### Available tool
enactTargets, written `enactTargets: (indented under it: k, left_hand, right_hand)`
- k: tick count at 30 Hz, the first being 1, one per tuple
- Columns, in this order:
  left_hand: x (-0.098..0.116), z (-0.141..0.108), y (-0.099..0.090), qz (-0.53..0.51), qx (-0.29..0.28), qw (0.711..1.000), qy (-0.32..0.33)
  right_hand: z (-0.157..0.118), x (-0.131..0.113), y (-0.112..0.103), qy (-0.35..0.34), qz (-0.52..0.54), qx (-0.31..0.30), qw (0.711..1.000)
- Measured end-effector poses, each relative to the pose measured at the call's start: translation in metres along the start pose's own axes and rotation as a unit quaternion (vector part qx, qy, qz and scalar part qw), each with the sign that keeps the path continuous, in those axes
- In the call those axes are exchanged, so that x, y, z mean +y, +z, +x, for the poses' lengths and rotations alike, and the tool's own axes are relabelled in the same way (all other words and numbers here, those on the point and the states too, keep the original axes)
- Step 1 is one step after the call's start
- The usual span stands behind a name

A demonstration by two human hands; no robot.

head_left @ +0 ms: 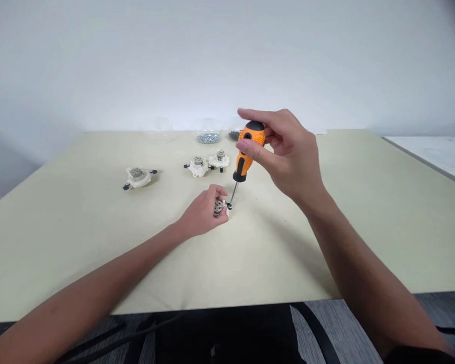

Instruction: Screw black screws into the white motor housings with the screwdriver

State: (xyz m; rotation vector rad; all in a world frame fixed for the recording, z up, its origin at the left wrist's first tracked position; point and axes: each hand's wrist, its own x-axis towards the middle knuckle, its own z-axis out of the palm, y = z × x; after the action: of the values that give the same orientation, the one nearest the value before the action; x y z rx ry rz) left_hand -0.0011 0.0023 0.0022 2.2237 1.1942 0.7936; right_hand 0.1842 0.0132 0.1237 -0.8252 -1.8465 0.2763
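Observation:
My left hand is closed around a small white plastic part with a grey round piece and steadies it on the table; the fingers cover much of it. In my right hand is an orange and black screwdriver, gripped by its handle between thumb and fingers, with the index finger stretched past the top. The screwdriver leans slightly, its metal shaft pointing down. Its tip meets a small black piece at the right edge of the white part.
Similar white assemblies with black tabs lie on the table: one at left, and two close together, one beside the other. Behind stand a clear container of silvery screws and one with dark pieces.

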Motion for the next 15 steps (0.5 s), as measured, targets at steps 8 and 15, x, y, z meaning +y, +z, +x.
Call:
enactTargets:
  k: [8, 15]
  left_hand:
    - [0.0010, -0.0001, 0.0005, -0.002, -0.002, 1.000, -0.001]
    - [-0.0004, 0.0003, 0.0008, -0.003, -0.001, 1.000, 0.002]
  right_hand:
    - [-0.0016, 0.0007, 0.0003, 0.007, 0.011, 0.004, 1.000]
    - [-0.0022, 0.0016, -0.0006, 0.002, 0.035, -0.027, 0.999]
